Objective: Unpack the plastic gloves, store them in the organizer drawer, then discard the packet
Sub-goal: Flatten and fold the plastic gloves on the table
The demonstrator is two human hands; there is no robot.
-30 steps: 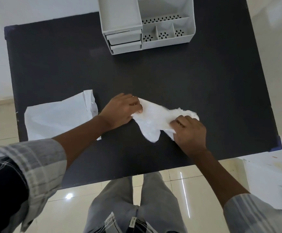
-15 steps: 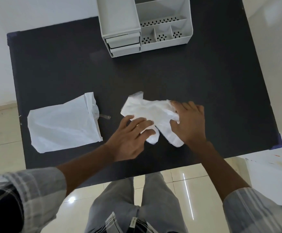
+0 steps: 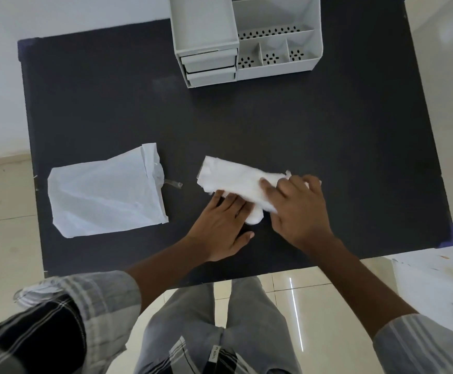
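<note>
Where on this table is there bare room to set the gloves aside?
Bare table lies between the organizer and the hands, and right of the right hand. Crowded: near edge, with packet, gloves and left hand.

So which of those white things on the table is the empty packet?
On the dark table, look at the near left part, away from both hands. The packet lies there flat and untouched, a smooth pouch with a folded flap; the gloves are the crumpled bundle under the hands.
</note>
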